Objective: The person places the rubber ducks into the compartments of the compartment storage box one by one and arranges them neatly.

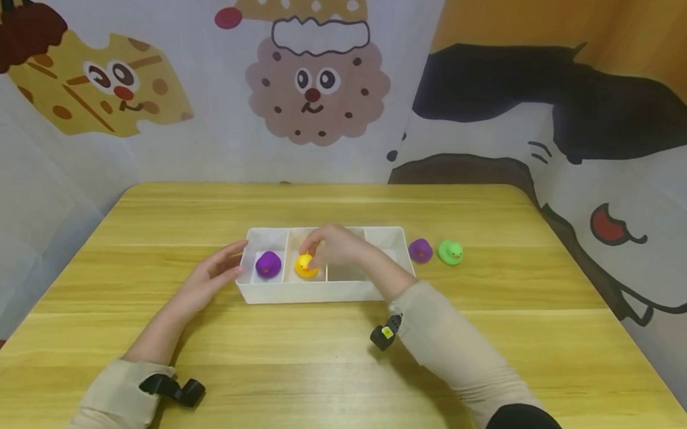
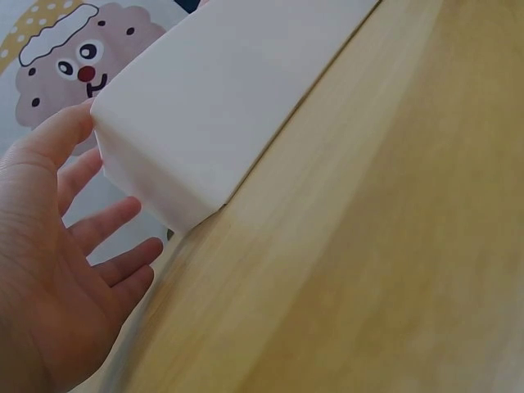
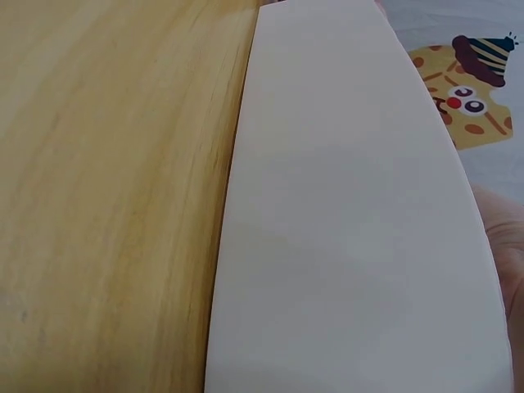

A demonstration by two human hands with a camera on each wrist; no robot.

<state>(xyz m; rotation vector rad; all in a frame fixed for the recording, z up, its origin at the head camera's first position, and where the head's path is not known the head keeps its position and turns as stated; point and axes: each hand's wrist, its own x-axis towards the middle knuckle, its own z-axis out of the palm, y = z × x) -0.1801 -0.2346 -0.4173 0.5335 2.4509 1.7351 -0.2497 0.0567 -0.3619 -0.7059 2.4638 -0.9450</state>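
Note:
A white divided box (image 1: 312, 292) stands on the table, its long side towards me. My right hand (image 1: 339, 245) reaches over it, thumb and fingertips pinching a yellow toy duck (image 1: 305, 267) inside the compartment second from the left. In the leftmost compartment sits a purple toy duck (image 1: 268, 264). My left hand (image 1: 210, 278) is at the box's left end, fingers extended; in the left wrist view, fingertips of that hand (image 2: 61, 270) meet the box's end wall (image 2: 147, 180). The right wrist view has the box's long side (image 3: 352, 205) covering most of the right hand (image 3: 503, 246).
Just right of the box, another purple duck (image 1: 420, 251) lies on the wooden table (image 1: 304, 370), with a green duck (image 1: 451, 252) beside it. A curtain with cartoon prints (image 1: 321, 94) hangs behind the table's far edge. Black wrist cameras (image 1: 181, 391) are strapped to both sleeves.

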